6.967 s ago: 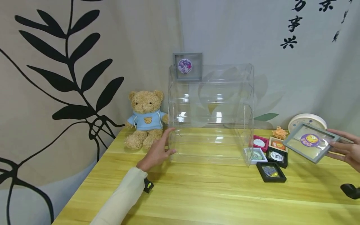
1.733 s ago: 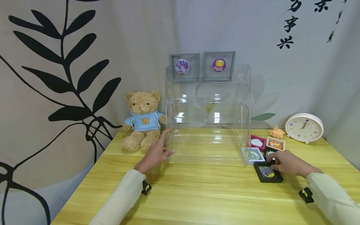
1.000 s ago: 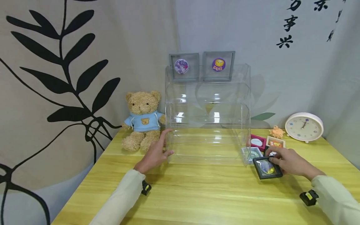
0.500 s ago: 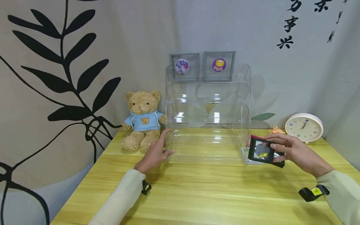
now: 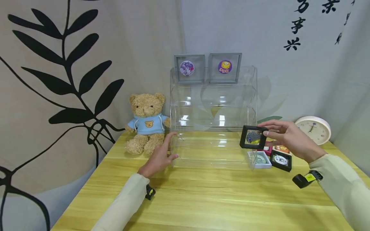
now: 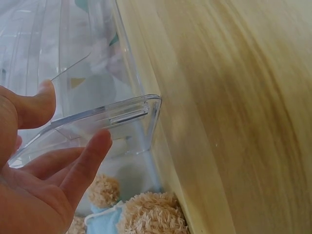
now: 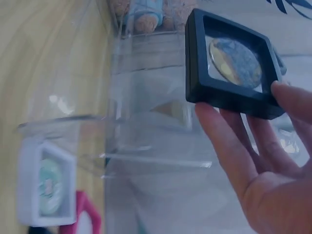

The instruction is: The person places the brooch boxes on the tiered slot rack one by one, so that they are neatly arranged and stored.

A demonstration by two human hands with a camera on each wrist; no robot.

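Likely placing step | your right hand (image 5: 292, 138) pinches black frame (image 5: 252, 137) | left hand (image 5: 159, 160) astride side of clear stand (image 5: 208, 129), grip unclear | next should seat frame there

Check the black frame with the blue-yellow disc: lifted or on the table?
Lifted: the right hand grips the black frame above the table, higher than the white frame.

The head camera faces forward and down over the worktop (image 5: 202, 199); both wrist views, close and sideways, share the rack (image 5: 214, 119).
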